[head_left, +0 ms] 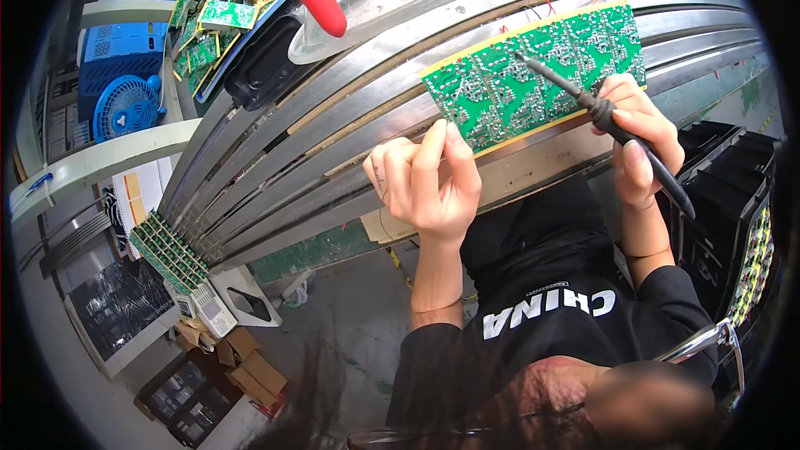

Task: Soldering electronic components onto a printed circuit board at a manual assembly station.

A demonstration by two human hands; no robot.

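Gripping with my right hand (656, 123): the soldering iron (585, 100), my fingers and thumb closed around its dark handle, its butt end sticking out toward my body and to the right.
Pinch of my left hand (425, 179): thumb and index tips close together by the near edge of the panel, toward its left end; whether they clamp that edge or something thin, I can't tell.
Panel from my grip: the green circuit panel (521, 96) lies ahead of my right hand and to its left, spanning the space between my two hands and beyond.
Panel's long axis: sideways across my front, its right end farther off than its left, running roughly with the metal rails (350, 108) beneath.
Iron against panel: the shaft slants away and leftward, crossing that long axis rather than following it.
Tip: over the panel's far half, a little left of its middle; touching or just above, I can't tell.
Nearer hand: my right at the panel's right end, my left at the other; the tip sits about equally far from both.
Far edge: thin red wires (550, 7) stick out beyond it.
Farthest: a heap of green boards (225, 15), well apart to the left.
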